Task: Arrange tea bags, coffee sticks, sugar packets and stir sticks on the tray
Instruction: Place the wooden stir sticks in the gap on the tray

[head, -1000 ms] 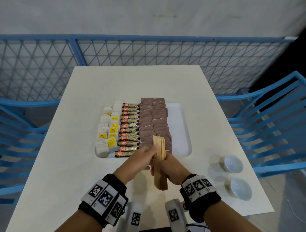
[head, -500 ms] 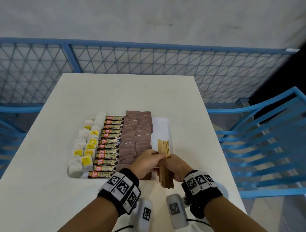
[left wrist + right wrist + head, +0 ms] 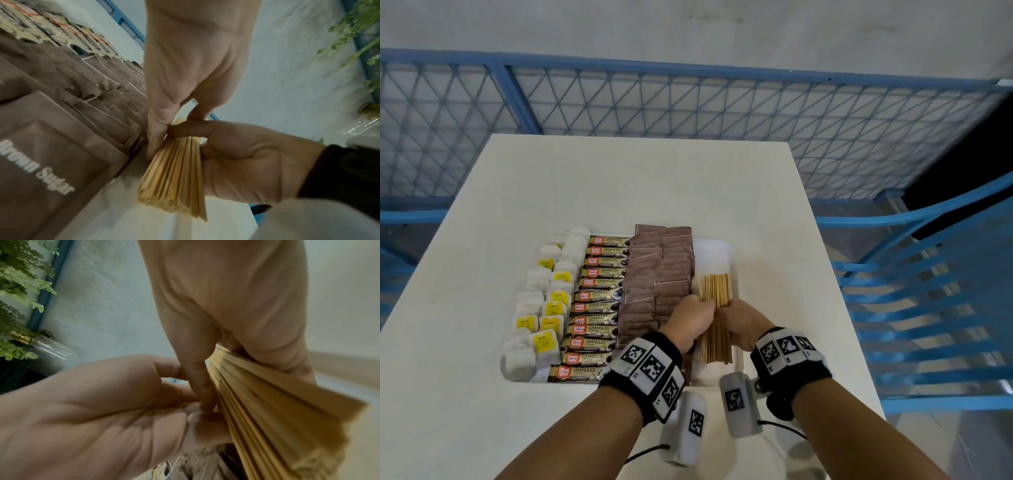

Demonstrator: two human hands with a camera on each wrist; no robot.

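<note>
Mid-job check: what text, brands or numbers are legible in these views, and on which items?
"GRANULES": on the coffee sticks, repeated down the row in the head view.
"Brown Sugar": on the nearest brown sugar packet, left wrist view.
Red brand patch on each coffee stick: too small to read for sure.
Yellow tags on the tea bags: dark marks, unreadable.
Wrist bands: black-and-white square codes only, no words.
Stir sticks: no print visible.

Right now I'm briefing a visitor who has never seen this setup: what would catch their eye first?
Both hands, left hand and right hand, grip a bundle of wooden stir sticks over the bare right end of the white tray. Beside them, the tray is packed in neat columns: brown sugar packets, coffee sticks, then tea bags at far left.
</note>
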